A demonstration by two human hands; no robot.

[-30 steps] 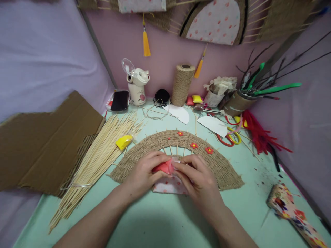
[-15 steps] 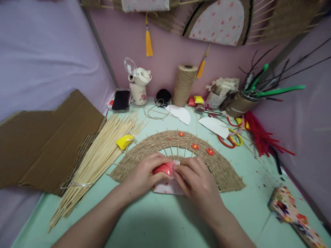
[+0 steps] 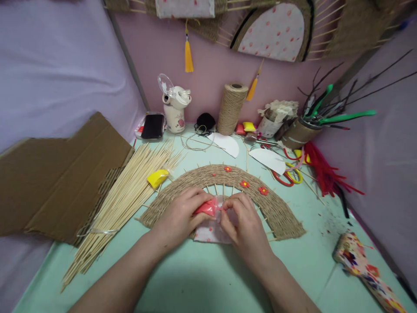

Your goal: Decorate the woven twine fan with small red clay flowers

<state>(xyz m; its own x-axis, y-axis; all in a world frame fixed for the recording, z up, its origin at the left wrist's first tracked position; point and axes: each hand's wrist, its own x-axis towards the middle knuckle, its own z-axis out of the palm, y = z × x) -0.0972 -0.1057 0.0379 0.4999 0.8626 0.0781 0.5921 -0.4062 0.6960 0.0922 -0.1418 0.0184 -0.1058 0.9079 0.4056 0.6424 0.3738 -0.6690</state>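
Note:
My left hand (image 3: 184,213) grips a small clear packet of pinkish-red modelling clay (image 3: 206,208), its mouth turned to the right. At that mouth my right hand (image 3: 241,219) pinches a small pink bit, which seems to be clay drawn from the packet. Beneath both hands lies a woven twine fan (image 3: 195,180) on thin sticks, partly hidden by them. Red clay flowers with yellow centres, one of them a flower (image 3: 244,184), sit on its band, along with a tiny red dot (image 3: 213,174). A white, red-spotted panel (image 3: 208,234) shows at the fan's base.
On the left lie a bundle of thin sticks (image 3: 120,208), a yellow clay packet (image 3: 157,178) and cardboard (image 3: 65,182). Behind stand a twine spool (image 3: 232,111) and a tool pot (image 3: 299,132). Scissors (image 3: 293,176) and a paint-stained object (image 3: 355,256) are at right.
My right fingers have drawn slightly away from the packet, and a small pink bit now shows between them. My left hand still holds the packet. The view has shifted slightly.

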